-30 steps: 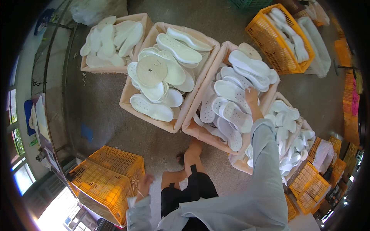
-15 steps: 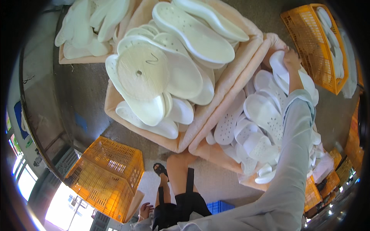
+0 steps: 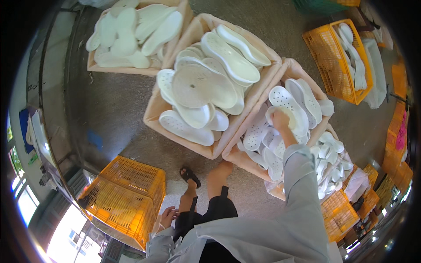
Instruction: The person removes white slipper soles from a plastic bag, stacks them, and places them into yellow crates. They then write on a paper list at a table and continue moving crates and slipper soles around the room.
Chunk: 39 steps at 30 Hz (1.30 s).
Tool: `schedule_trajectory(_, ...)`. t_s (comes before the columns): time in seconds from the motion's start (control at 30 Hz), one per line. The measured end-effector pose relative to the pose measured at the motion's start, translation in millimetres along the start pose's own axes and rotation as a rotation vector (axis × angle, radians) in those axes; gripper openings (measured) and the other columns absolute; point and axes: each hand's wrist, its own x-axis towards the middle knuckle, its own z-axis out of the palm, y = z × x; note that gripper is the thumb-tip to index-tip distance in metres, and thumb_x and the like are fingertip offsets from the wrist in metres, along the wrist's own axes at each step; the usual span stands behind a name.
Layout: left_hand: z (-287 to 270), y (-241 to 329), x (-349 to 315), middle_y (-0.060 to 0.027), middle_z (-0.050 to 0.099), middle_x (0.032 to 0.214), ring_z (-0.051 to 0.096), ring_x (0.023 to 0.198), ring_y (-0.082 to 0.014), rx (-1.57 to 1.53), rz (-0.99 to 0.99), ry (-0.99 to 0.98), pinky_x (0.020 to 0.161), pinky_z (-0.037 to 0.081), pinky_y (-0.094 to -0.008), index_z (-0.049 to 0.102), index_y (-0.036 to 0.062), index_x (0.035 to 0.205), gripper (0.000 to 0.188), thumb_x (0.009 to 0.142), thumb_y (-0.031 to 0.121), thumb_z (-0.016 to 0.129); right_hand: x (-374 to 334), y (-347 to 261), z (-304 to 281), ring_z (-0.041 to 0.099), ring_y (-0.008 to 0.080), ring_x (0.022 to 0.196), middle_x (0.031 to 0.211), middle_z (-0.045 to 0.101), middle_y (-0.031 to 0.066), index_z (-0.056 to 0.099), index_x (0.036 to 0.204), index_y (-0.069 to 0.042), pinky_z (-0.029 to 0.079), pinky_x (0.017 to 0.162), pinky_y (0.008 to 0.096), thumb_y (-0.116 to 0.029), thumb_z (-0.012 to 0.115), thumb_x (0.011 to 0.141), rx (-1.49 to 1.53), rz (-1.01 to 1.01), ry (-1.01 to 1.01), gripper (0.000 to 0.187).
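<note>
My right hand (image 3: 281,119) reaches into a pink-lined bin (image 3: 256,170) of white shoe soles, on the right. Its fingers curl over the edge of a white shoe sole (image 3: 289,105) dotted with small holes; the fingertips are partly hidden. Other soles lie loose around it, such as a perforated sole (image 3: 253,136) beside the bin's left wall. My left hand (image 3: 168,217) hangs low beside my leg, fingers apart and holding nothing, nearest to an orange crate.
A padded bin (image 3: 188,147) heaped with soles, a round off-white disc (image 3: 193,86) on top, adjoins the right bin. Another full bin (image 3: 123,69) stands far left. Orange crates stand lower left (image 3: 127,197) and upper right (image 3: 326,65). Small white pieces (image 3: 326,162) fill a container at right.
My right hand has come back from the far edge of the right bin toward its middle. A perforated sole now shows face up beside it. The view has shifted; my left hand stays low.
</note>
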Motion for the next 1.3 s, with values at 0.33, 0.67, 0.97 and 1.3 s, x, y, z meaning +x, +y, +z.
schedule_trajectory(0.33, -98, 1, 29, -0.0074, 0.062, 0.095, 0.061, 0.083, -0.0151, -0.023, 0.117, -0.109, 0.070, 0.047, -0.0249, 0.051, 0.0043, 0.113, 0.029, 0.088, 0.019, 0.050, -137, -127, 15, 0.049, 0.0343, 0.105, 0.112, 0.053, 0.0158, 0.054, 0.104, -0.004, 0.040, 0.086, 0.0454, -0.025, 0.056, 0.077, -0.096, 0.084, -0.024, 0.034)
schedule_trajectory(0.67, -371, 51, 136, -0.0083, 0.061, 0.079, 0.058, 0.066, -0.0168, -0.143, 0.454, 0.311, 0.057, 0.046, -0.0280, 0.057, 0.0015, 0.100, 0.023, 0.086, 0.018, 0.050, -229, -524, 14, 0.057, 0.0317, 0.090, 0.095, 0.061, 0.0148, 0.062, 0.101, -0.010, 0.044, 0.080, 0.0389, -0.024, 0.050, 0.082, 0.241, -0.520, -0.598, 0.026)
schedule_trajectory(0.97, -412, 293, 228, -0.0138, 0.057, 0.110, 0.057, 0.098, -0.0283, -0.535, 0.115, -0.017, 0.084, 0.047, -0.0390, 0.047, 0.0010, 0.117, 0.035, 0.089, 0.022, 0.047, -126, -598, -23, 0.058, 0.0305, 0.075, 0.086, 0.062, 0.0135, 0.060, 0.088, -0.001, 0.046, 0.066, 0.0374, -0.024, 0.051, 0.083, 0.604, -0.408, -0.182, 0.025)
schedule_trajectory(1.3, -437, 699, 368, -0.0163, 0.062, 0.101, 0.059, 0.095, -0.0280, 0.650, 0.520, 0.255, 0.082, 0.045, -0.0359, 0.057, 0.0026, 0.104, 0.031, 0.080, 0.022, 0.055, 108, -608, 15, 0.060, 0.0250, 0.061, 0.075, 0.059, 0.0158, 0.049, 0.102, 0.004, 0.049, 0.047, 0.0311, -0.048, 0.050, 0.084, 1.351, 0.990, -0.312, 0.055)
